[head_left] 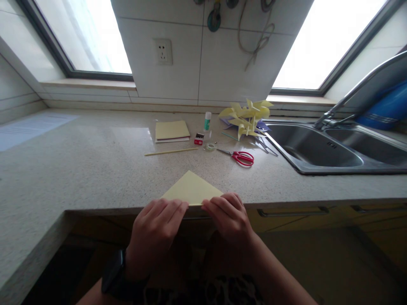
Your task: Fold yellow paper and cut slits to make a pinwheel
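left hand [154,237] + right hand [229,220] pressing fingertips on near edge of yellow paper triangle [191,189], lower centre | not pinching, just pressing down | thin, light, creases easily; likely slides on countertop [95,165] | hold by edges

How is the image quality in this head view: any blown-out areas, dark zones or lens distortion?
Head view: both windows are blown out white, the left window and right window; the foreground is underexposed, so the left hand and right hand on the yellow paper look dim; wide-angle distortion splays the window frames and bends the counter edge.
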Tool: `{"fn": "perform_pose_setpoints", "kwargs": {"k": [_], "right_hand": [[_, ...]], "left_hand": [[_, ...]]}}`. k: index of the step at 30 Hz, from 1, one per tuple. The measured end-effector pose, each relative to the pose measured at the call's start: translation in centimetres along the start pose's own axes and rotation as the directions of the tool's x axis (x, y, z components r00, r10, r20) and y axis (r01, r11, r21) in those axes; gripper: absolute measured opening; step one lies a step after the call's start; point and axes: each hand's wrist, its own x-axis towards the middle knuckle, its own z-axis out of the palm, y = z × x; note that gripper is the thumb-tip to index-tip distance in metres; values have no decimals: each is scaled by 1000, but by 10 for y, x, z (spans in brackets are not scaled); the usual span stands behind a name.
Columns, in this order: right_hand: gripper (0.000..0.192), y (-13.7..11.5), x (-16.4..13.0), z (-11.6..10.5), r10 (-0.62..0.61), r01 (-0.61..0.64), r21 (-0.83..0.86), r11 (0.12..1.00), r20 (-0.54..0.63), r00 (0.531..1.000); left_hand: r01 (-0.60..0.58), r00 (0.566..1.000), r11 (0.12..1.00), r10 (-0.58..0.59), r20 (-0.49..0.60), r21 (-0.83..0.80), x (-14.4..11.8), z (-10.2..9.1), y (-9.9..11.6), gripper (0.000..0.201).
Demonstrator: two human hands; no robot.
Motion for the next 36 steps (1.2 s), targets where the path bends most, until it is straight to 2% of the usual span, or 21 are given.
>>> {"fn": "perform_pose_setpoints", "kwargs": {"k": [7, 12, 20, 24, 32, 36], "right_hand": [[19, -1, 0, -1, -3, 3, 27, 1000, -8, 1000], [9, -2, 2, -3, -7, 6, 58, 998, 29, 1000], [4, 0, 4, 0, -5, 3, 39, 999, 35, 999], [5, -1, 5, 1, 4, -5, 24, 1000, 32, 999], [2, -1, 7, -3, 23, -26, 33, 999, 75, 997], [3, -4, 8, -2, 64, -67, 80, 995, 36, 997]], "left_hand": [[5, 1000, 1000, -5, -8, 15, -2, 2, 1, 23], [13, 1000, 1000, -13, -13, -11, -4, 2, 2, 25], [26, 997, 1000, -26, -71, -8, -2, 1, 3, 26], [14, 998, 998, -18, -59, -59, -1, -1, 2, 26], [17, 1000, 1000, -17, -2, -15, -5, 0, 0, 29], [4, 1000, 1000, -4, 0, -20, -4, -2, -2, 28]]}}
